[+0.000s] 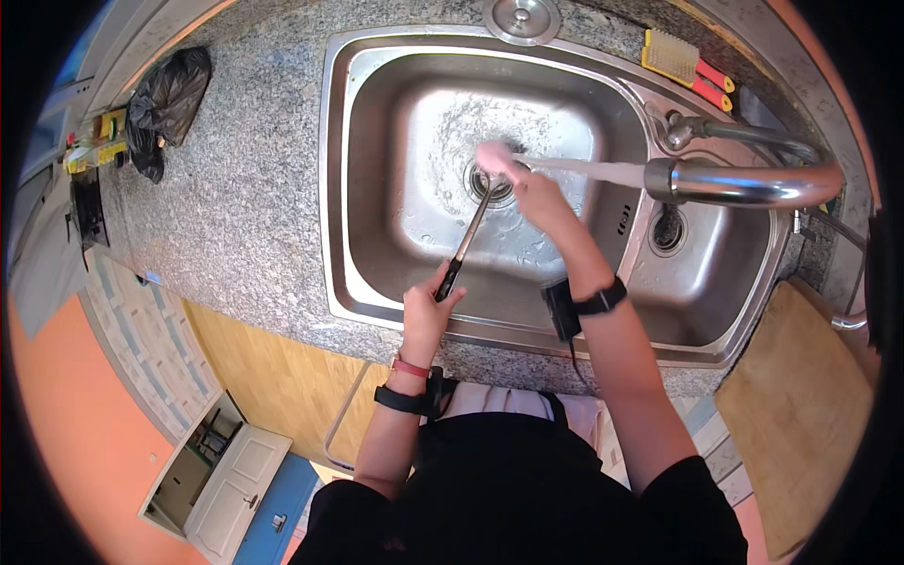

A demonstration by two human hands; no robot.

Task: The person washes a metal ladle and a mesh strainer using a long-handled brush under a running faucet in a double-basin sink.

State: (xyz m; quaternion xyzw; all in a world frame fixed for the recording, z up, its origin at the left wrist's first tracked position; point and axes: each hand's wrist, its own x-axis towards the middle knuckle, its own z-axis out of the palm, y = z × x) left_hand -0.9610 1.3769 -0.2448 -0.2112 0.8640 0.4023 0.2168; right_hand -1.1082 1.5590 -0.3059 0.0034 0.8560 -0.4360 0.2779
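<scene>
My left hand is closed around the black handle of a long metal utensil, whose far end lies over the sink drain; its exact kind is unclear. My right hand grips a pink brush or scrubber, blurred, at the utensil's far end. Water runs from the metal faucet towards the pink tool. Both hands are over the large basin of a stainless steel sink, and its bottom is wet.
A small basin adjoins on the right. A metal drain strainer and a yellow brush with red handles lie behind the sink. A black plastic bag sits on the granite counter at left. A wooden board stands at right.
</scene>
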